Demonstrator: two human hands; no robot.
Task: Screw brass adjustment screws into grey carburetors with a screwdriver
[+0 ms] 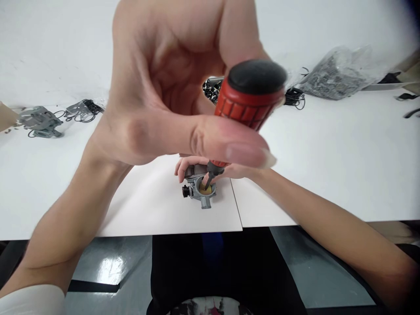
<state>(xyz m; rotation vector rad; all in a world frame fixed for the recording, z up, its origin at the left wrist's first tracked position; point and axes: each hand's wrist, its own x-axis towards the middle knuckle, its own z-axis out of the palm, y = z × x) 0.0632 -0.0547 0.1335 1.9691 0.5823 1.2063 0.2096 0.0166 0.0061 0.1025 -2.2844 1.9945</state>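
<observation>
Close to the camera, my left hand [183, 109] pinches a screwdriver [243, 103] between thumb and fingers. Its handle is red with a black end cap, and the shaft slants down to the left. The tip meets the brass-coloured plate inside the round bore of a grey metal carburetor [205, 201]; whether it sits in a screw there is too small to tell. Beyond the tool, my right hand [233, 169] is closed around the carburetor's far side and holds it on the white table [147, 205]. My left hand partly hides my right fingers.
Another grey carburetor [41, 120] lies at the left, beside a clear bag with black cable [83, 109]. A plastic bag of small metal parts [337, 72] is at the back right, near a black cable coil [294, 97]. Shiny dark parts [211, 89] show behind my left hand.
</observation>
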